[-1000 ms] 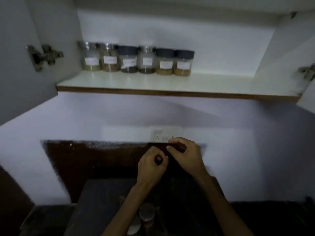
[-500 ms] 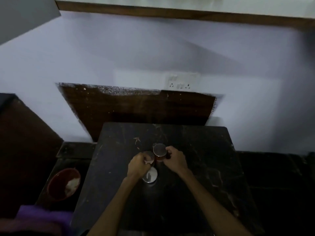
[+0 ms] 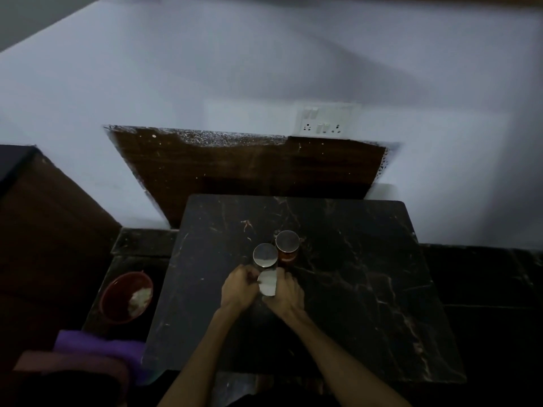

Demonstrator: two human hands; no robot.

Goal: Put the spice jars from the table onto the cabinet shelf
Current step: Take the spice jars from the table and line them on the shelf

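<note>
Both hands, left (image 3: 239, 287) and right (image 3: 286, 292), curl round the nearest jar (image 3: 267, 282) on the table (image 3: 367, 289), two jars (image 3: 287, 245) just behind.

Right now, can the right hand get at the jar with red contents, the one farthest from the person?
Probably yes. The red-filled jar stands just beyond the right hand, with bare table on its right side. But both hands now grip the nearest jar, so the right hand must let go first.
</note>
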